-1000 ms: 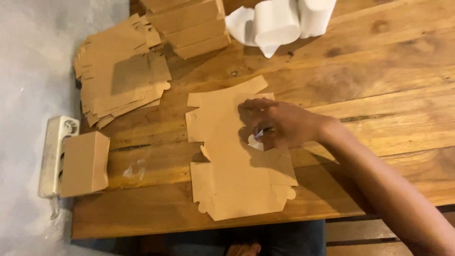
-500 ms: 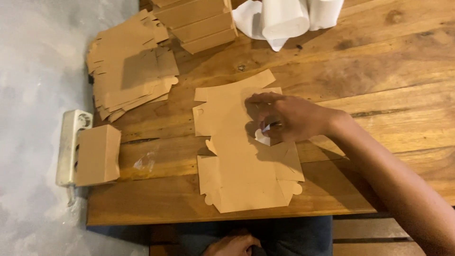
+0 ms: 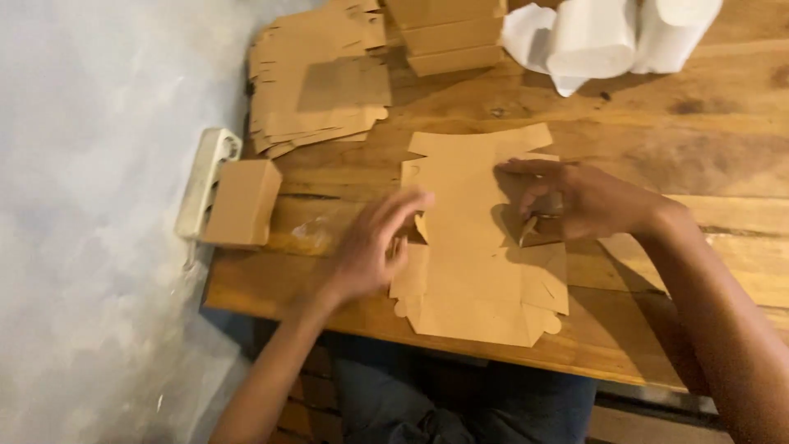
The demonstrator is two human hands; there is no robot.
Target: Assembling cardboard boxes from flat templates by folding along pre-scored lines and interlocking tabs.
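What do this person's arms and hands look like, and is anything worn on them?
Both arms are bare as far as the view shows: no sleeves, gloves or watch in sight. The left hand is blurred, so rings or fine detail on it cannot be told. The right hand is sharper; its fingers look slim, and no bracelet shows at the wrist. Dark trousers show below the table edge.

A stack of flat cartons (image 3: pixel 316 78), folded box (image 3: pixel 243 202) and white rolls (image 3: pixel 592 37) sit apart.

Wooden plank table (image 3: pixel 707 131): flat box blank (image 3: pixel 477 247), stacked blanks (image 3: pixel 316 78), folded box (image 3: pixel 242 203), white rolls (image 3: pixel 608 33).
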